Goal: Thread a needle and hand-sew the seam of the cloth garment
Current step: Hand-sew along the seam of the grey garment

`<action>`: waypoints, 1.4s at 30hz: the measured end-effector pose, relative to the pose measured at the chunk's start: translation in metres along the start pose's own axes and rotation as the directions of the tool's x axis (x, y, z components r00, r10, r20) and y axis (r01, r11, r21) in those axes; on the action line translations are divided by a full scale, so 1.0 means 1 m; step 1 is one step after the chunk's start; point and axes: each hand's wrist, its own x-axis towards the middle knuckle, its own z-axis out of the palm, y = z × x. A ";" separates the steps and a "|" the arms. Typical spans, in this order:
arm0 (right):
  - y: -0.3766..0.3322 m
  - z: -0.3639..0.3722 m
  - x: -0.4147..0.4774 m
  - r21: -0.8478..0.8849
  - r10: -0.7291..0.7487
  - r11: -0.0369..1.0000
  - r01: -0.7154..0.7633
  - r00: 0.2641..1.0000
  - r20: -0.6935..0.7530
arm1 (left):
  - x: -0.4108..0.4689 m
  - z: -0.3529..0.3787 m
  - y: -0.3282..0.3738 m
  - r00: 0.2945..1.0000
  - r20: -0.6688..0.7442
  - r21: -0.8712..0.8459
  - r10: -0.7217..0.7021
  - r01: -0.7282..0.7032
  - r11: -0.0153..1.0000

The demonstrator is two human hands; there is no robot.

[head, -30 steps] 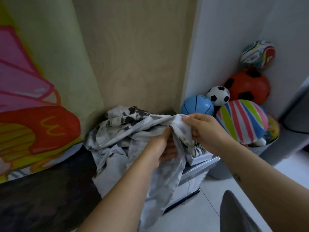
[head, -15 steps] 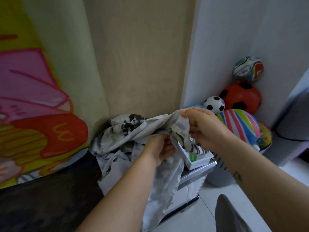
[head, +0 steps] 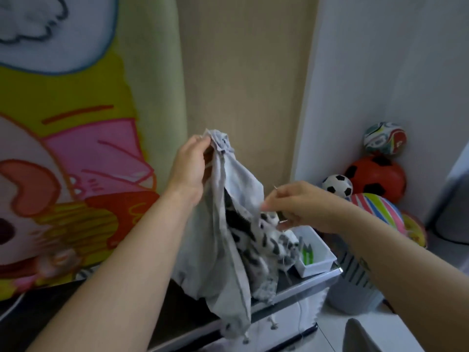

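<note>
Beneath the pinching left hand (head: 192, 168), the garment (head: 223, 245) (edge pinched by the right hand (head: 300, 207)).

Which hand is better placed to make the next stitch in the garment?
Probably the right hand: its fingers pinch the garment at a lower edge, and a thin needle-like sliver shows above them. The left hand is busy holding the garment up by its top.
</note>
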 end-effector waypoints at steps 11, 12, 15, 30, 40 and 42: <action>-0.051 0.035 -0.003 -0.446 -0.517 0.778 0.443 0.854 -0.053 | -0.040 -0.025 -0.005 0.958 0.246 0.048 -0.150 0.142 0.989; -0.047 0.039 -0.002 -0.447 -0.537 0.769 0.456 0.841 -0.066 | -0.042 -0.027 -0.005 0.959 0.236 0.047 -0.156 0.150 0.988; -0.037 0.049 -0.002 -0.500 -0.594 0.722 0.478 0.799 -0.093 | -0.044 -0.033 -0.004 0.960 0.211 0.010 -0.186 0.188 0.982; -0.040 0.047 0.003 -0.645 -0.810 0.427 0.633 0.585 0.038 | -0.050 -0.038 0.004 0.896 0.313 -0.088 -0.313 0.356 0.930; -0.038 0.046 0.017 -0.800 -0.921 0.103 0.591 0.360 0.147 | -0.045 -0.030 0.005 0.862 0.401 -0.174 -0.312 0.406 0.897; -0.042 0.043 0.021 -0.794 -0.928 0.086 0.601 0.339 0.157 | -0.043 -0.032 0.005 0.853 0.404 -0.164 -0.331 0.424 0.891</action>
